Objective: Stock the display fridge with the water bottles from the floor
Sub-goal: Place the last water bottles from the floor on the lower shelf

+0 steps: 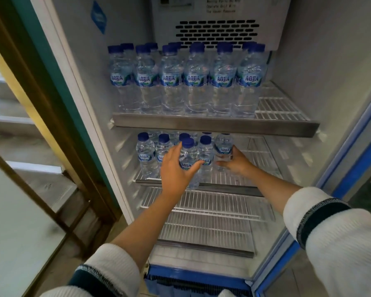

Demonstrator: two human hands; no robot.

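Mid-placement on the second shelf (234,179) of the display fridge (308,71), the left hand (176,168) grips a water bottle (187,155) near the front edge while the right hand (236,162) grips another bottle (223,146) further right; next, likely seat both upright, then release.

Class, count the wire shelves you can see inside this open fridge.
4. Top shelf carries a full row of bottles; second shelf is partly stocked; third shelf and fourth shelf are bare. Any shelves above the frame are hidden.
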